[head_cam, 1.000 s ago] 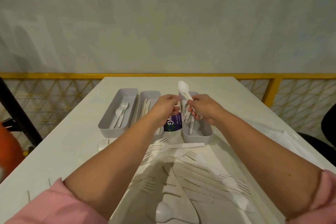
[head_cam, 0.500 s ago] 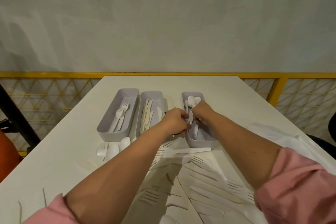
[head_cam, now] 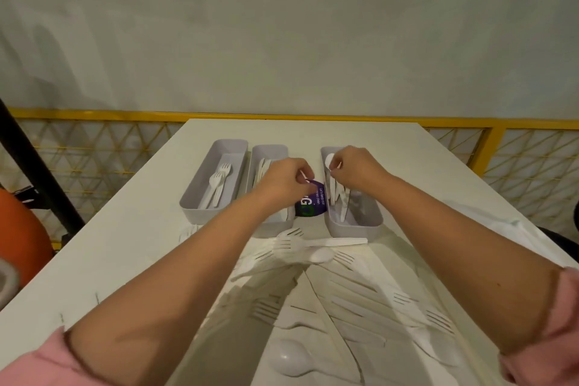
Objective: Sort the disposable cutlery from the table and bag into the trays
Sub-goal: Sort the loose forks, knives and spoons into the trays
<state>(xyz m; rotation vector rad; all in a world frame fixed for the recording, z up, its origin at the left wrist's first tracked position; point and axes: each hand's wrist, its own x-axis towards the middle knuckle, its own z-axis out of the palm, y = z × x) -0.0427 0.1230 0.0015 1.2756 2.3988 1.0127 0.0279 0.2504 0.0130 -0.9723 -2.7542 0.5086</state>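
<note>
Three grey trays stand side by side: the left tray (head_cam: 200,197) holds forks, the middle tray (head_cam: 269,150) holds knives, the right tray (head_cam: 360,222) holds spoons. My right hand (head_cam: 357,171) pinches the handle of a white spoon (head_cam: 329,161) over the far end of the right tray. My left hand (head_cam: 286,183) is closed on the top of the purple-labelled bag (head_cam: 310,205) between the middle and right trays; a thin white handle end shows at its fingertips. Loose forks (head_cam: 313,243), spoons (head_cam: 291,360) and knives lie piled on the near table.
The white table (head_cam: 125,244) ends at a yellow mesh railing (head_cam: 313,117) before a grey wall. An orange object (head_cam: 22,238) and a black pole (head_cam: 37,163) stand at the left. Crumpled white plastic (head_cam: 507,226) lies at the table's right edge.
My right hand lowered the raised spoon into the right tray and now holds it over the tray's far end. My left hand shifted slightly left, and the bag's purple label shows again.
</note>
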